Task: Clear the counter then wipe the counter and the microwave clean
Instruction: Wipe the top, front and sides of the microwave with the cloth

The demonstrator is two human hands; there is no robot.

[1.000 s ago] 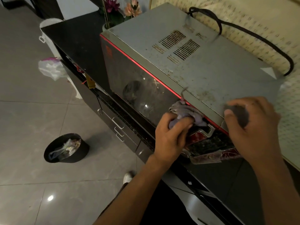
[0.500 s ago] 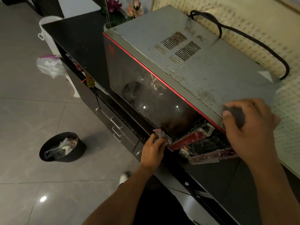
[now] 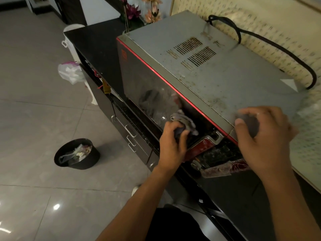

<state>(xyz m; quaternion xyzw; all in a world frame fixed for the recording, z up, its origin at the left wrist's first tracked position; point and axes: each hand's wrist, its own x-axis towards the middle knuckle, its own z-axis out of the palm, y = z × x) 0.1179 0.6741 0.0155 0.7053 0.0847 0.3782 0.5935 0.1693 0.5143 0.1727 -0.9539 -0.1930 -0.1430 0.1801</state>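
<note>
Left grip [image 3: 171,146] clutches cloth [image 3: 184,119] | right grip [image 3: 265,141] holds dark object [image 3: 250,125] | bin [image 3: 94,158]: plastic waste [image 3: 78,153]

Your left hand [image 3: 171,145] is knuckles-up, its fingers [image 3: 171,126] curled tight round a bunched grey cloth [image 3: 184,120] that sticks out just beyond them, and the left forearm [image 3: 132,209] runs back down toward you. Your right hand [image 3: 267,138] sits well apart from it, palm down, fingers bent over and thumb tucked against a dark grey object [image 3: 250,124] beneath them. The right forearm [image 3: 298,206] comes in from the lower right.
</note>
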